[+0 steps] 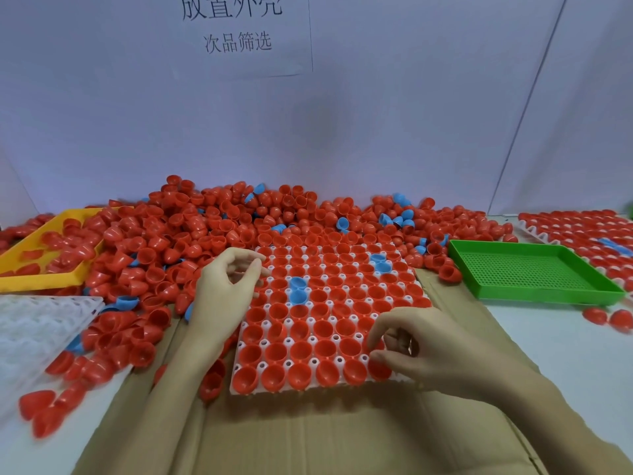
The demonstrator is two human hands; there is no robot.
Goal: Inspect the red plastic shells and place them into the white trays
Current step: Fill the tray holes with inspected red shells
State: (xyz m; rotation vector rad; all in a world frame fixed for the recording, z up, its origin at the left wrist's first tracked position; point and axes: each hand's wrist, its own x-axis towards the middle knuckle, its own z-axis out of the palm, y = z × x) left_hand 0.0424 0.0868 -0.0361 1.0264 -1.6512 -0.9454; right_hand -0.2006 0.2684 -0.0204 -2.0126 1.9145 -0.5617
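Hundreds of red shells [219, 231] are heaped behind the nearly full white tray [404, 377]. Nothing is gripped: left hand [226, 286] and right hand [416, 347] hover loosely curled. Tilted shells are probably best seated flat.

Loose shells [219, 231] crowd the back and left of the tray [236, 389]; bare cardboard [308, 437] lies open in front, and the green tray [534, 272] apparently holds nothing.
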